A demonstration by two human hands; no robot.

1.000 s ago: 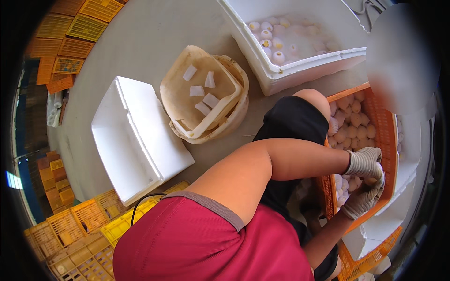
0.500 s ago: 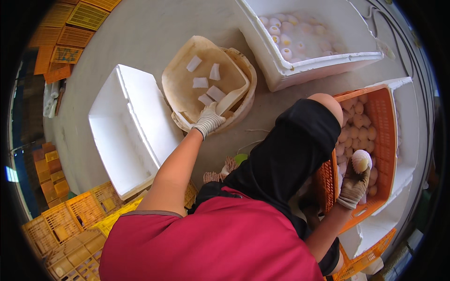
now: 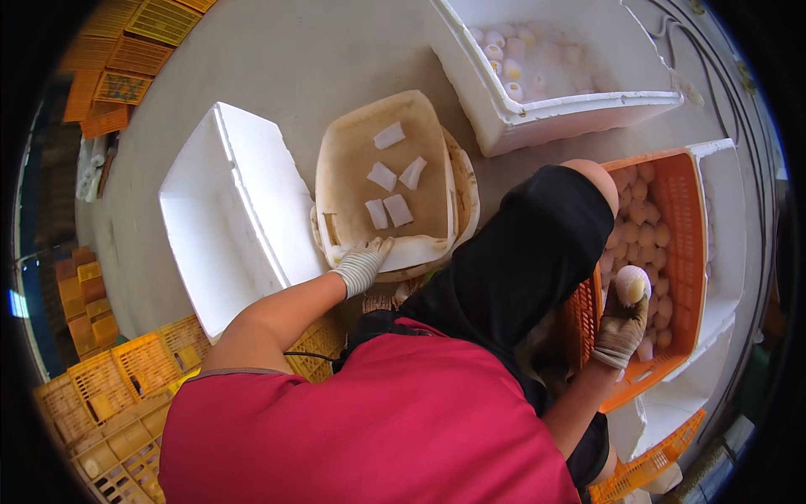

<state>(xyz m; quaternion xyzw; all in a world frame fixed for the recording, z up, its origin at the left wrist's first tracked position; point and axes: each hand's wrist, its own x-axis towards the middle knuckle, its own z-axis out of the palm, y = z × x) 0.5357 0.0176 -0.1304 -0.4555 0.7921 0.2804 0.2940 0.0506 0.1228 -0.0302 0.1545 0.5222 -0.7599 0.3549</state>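
My left hand, in a white striped glove, grips the near rim of a shallow beige basin. Several white foam net sleeves lie flat inside it. Under the basin sits another beige tub, mostly covered. In a brown-stained glove, my right hand holds a pale, peach-like fruit wrapped in a white foam net. That hand hovers over an orange crate, which is full of similar round fruit.
An open white foam box stands left of the basin. Another white foam box at the far right holds wrapped fruit. Yellow crates are at lower left, stacked orange crates at upper left. Black cables run along the right.
My left hand has pulled the basin nearer and turned it, and the foam sleeves inside have shifted with it. My right hand has moved slightly left with the wrapped fruit.
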